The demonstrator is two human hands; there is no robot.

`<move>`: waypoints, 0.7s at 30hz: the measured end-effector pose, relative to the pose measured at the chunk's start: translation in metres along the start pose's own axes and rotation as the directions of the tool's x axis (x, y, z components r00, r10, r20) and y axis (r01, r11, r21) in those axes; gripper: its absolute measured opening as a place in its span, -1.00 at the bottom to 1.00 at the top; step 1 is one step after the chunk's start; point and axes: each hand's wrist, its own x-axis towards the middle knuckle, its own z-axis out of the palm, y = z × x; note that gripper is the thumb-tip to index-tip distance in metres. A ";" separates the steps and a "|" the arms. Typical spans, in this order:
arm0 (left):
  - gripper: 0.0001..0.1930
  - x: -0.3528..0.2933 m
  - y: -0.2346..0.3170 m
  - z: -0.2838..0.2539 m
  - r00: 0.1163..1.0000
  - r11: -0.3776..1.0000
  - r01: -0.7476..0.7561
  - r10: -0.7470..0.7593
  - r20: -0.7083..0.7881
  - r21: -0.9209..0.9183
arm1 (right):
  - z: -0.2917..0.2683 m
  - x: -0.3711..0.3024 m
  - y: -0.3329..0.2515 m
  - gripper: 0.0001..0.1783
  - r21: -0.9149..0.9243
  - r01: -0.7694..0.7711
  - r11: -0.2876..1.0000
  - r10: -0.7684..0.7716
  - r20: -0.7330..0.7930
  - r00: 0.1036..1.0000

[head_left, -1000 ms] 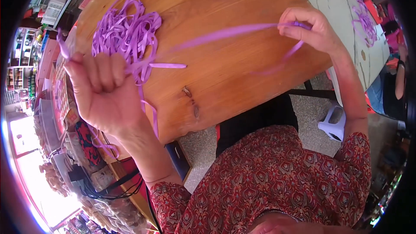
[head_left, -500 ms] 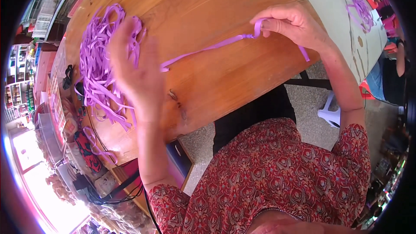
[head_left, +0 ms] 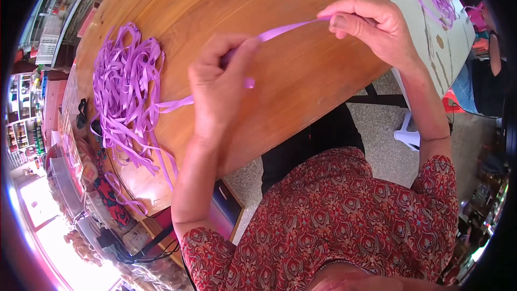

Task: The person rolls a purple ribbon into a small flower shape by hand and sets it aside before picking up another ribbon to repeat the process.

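Note:
A narrow purple ribbon [head_left: 291, 28] stretches between my two hands above the wooden table [head_left: 301, 81]. My left hand [head_left: 222, 78] is closed around it, a short bit of ribbon poking out beside the palm. From that hand another length runs left into a big tangled heap of purple ribbon [head_left: 126, 91] on the table. Pinched between thumb and fingers of my right hand [head_left: 371, 27], the other end of the taut stretch disappears into the grip. Whatever the curled left fingers cover is hidden.
A white table [head_left: 425, 37] with more purple ribbon [head_left: 439, 2] adjoins at the upper right, where another person's arm [head_left: 494, 54] shows. Dark cables [head_left: 140, 253] and bags crowd the left side. Under the table edge stands a white stool [head_left: 407, 136].
My left hand has come away from over the heap to the right and closed on the ribbon. The loop at my right hand has been drawn out into a straight stretch.

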 end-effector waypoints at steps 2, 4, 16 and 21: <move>-0.91 0.008 -0.013 -0.023 0.990 0.941 -0.141 0.140 0.024 0.309 | 0.001 -0.002 0.008 -0.83 0.019 0.043 0.999 -0.043 -0.022 0.999; -0.85 0.010 -0.021 -0.030 0.960 0.771 -0.266 0.265 0.089 0.579 | 0.004 0.000 0.011 -0.85 0.038 0.010 0.999 -0.009 -0.035 0.999; -0.83 0.001 0.004 0.035 0.974 0.964 -0.038 0.094 0.206 -0.261 | 0.028 0.010 -0.008 -0.79 -0.058 0.247 0.967 -0.250 -0.057 0.967; -0.90 0.001 -0.009 0.029 0.978 0.976 -0.085 0.120 0.171 -0.201 | 0.023 0.003 -0.002 -0.76 -0.123 0.247 0.961 -0.255 -0.049 0.966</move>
